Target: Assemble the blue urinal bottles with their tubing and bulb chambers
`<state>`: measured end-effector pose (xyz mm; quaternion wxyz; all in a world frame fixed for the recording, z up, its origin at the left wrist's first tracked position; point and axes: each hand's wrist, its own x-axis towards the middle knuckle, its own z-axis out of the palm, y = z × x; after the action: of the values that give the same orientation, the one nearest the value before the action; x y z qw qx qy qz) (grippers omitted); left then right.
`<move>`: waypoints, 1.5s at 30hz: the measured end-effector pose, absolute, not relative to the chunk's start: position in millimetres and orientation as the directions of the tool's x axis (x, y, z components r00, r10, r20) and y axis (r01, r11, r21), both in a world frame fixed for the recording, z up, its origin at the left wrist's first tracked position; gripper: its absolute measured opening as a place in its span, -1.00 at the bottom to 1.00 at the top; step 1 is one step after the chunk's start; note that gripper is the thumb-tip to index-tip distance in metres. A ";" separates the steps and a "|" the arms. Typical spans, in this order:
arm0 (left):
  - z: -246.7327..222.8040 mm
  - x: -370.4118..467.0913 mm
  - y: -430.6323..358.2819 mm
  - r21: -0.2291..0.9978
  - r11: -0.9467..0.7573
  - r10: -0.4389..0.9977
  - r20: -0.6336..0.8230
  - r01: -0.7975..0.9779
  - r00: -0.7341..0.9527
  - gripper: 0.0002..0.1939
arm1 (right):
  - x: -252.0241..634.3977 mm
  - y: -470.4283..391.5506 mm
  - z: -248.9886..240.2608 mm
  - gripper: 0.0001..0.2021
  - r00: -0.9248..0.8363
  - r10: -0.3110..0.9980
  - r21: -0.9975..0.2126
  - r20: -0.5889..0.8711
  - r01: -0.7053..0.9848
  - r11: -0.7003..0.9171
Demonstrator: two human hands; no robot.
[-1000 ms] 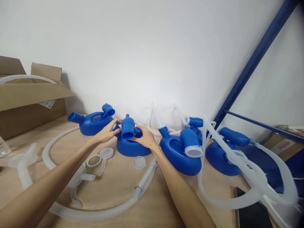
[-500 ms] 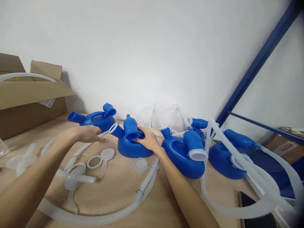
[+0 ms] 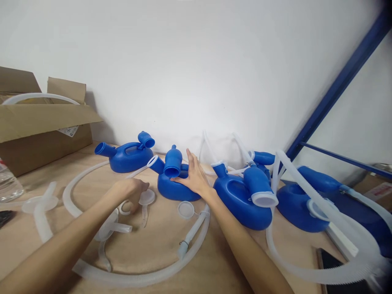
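Observation:
My left hand [image 3: 134, 194] is curled down over a white lid with a ring and strap [image 3: 147, 197], its fingers at the ring, which they partly hide. My right hand [image 3: 194, 175] rests against a blue plastic urinal bottle [image 3: 174, 190]. Its fingers are spread and raised, and its thumb lies by the blue cup-shaped funnel [image 3: 173, 161] on the bottle's handle. A white rim sits on this bottle's slanted neck. A round translucent cap [image 3: 185, 209] lies in front of it.
Another blue bottle [image 3: 130, 158] stands left, with several more to the right, one nearest [image 3: 239, 200]. White corrugated hoses [image 3: 137, 279] loop over the table. Also here are a cardboard box [image 3: 45, 141], a clear water bottle [image 3: 9, 183], a dark phone [image 3: 333, 261] and a blue shelf frame [image 3: 337, 90].
My left hand has moved down from beside the blue bottle to the lid's ring on the table. My right hand's fingers have lifted off the handle and spread. The view has shifted slightly.

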<state>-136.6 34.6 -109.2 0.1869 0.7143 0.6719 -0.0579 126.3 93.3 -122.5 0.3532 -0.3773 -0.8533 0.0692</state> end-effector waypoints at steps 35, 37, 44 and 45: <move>-0.4 -88.9 -33.2 0.011 -0.776 0.384 0.801 0.631 0.459 -0.61 | 116.4 59.4 -56.0 -0.36 -0.460 0.371 -0.213 0.807 0.359 0.909; -1.3 -84.7 -35.8 -0.118 -0.781 0.279 0.813 0.614 0.511 -0.61 | 118.5 49.1 -46.5 -0.39 -0.422 0.356 -0.169 0.833 0.420 0.892; -9.0 -84.1 -34.2 -0.027 -0.800 0.296 0.852 0.600 0.432 -0.54 | 129.5 37.8 -32.4 -0.45 -0.400 0.192 0.013 0.896 0.456 0.890; -9.5 -83.2 -35.0 -0.014 -0.806 0.304 0.848 0.591 0.435 -0.53 | 131.9 36.9 -30.4 -0.45 -0.427 0.172 0.044 0.888 0.451 0.891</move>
<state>-83.2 -35.0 -9.5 -0.1567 0.8323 0.2687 0.4588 131.9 36.9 -30.4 0.5014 -0.1871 -0.8332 -0.1391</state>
